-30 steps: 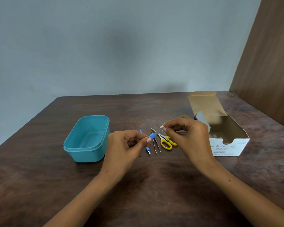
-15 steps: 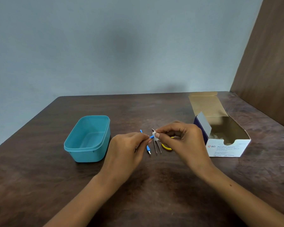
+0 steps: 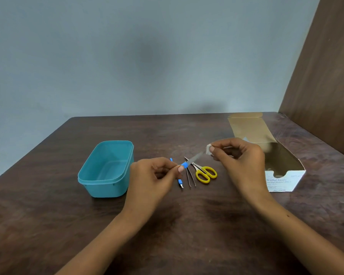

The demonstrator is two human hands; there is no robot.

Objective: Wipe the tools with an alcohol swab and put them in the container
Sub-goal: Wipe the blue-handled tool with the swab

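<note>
My left hand [image 3: 155, 175] pinches the blue handle of a thin metal file [image 3: 192, 160] held above the table, its blade pointing up and right. My right hand [image 3: 240, 157] pinches a small white alcohol swab [image 3: 208, 149] at the blade's tip. On the table under the file lie a blue-handled cuticle tool [image 3: 180, 182], metal tweezers [image 3: 190, 176] and yellow-handled scissors [image 3: 204, 172]. The empty teal container [image 3: 105, 169] stands to the left of my left hand.
An open white box of alcohol swabs [image 3: 282, 177] sits at the right, its cardboard flap [image 3: 248, 126] folded back. A brown wooden panel [image 3: 326, 76] rises at the right edge of the dark wooden table [image 3: 187, 225].
My right hand has slid the swab from the file's blue handle outward along the blade to its tip. My left hand has kept its hold on the handle.
</note>
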